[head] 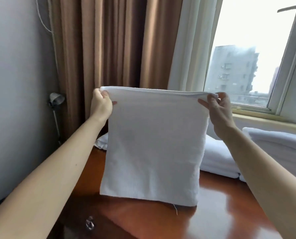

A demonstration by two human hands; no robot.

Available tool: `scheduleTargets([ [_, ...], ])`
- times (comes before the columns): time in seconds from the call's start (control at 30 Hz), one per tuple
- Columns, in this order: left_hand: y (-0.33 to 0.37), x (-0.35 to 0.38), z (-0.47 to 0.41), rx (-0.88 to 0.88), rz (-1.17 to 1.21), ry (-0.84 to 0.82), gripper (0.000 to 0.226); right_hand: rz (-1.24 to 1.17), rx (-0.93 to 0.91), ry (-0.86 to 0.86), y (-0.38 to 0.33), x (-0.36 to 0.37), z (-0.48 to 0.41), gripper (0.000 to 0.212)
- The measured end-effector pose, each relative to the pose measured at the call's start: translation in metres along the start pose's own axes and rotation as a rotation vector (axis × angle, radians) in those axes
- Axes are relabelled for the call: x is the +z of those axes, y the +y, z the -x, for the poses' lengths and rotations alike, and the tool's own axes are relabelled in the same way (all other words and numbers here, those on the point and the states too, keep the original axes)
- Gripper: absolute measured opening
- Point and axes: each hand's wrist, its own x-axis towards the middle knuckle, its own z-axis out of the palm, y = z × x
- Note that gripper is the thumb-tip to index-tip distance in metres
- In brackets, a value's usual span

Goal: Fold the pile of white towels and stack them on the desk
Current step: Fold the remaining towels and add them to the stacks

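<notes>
A white towel (154,145), folded double, hangs in the air above the reddish wooden desk (212,219). My left hand (100,106) pinches its top left corner and my right hand (219,111) pinches its top right corner, stretching the top edge level. Its lower edge hangs just over the desk top, with a loose thread dangling. Behind it, more white towels (218,157) lie on the desk, partly hidden, and a folded stack (278,142) sits at the right under the window.
Brown curtains (99,49) hang behind the desk, with a window (250,54) and sill at the right. A small desk lamp (56,100) stands at the left by the grey wall. A metal drawer handle (90,223) shows on the desk front.
</notes>
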Motion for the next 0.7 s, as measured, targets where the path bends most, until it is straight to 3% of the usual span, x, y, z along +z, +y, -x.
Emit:
scheduleTargets([
  [0.27,0.019,-0.039,0.008,0.185,-0.108,0.168,0.022,-0.026,-0.120,-0.028,0.002,0.024,-0.002,0.017],
  [0.43,0.000,-0.052,0.044,0.180,-0.202,0.313,0.032,0.025,-0.146,0.063,0.012,0.007,0.021,0.015],
  [0.57,-0.023,-0.057,0.080,0.082,-0.143,0.345,0.034,0.116,-0.115,0.184,0.031,-0.009,0.052,0.016],
  [0.7,-0.057,-0.065,0.111,-0.044,-0.153,0.281,0.037,0.181,-0.002,0.122,0.063,-0.017,0.081,0.021],
])
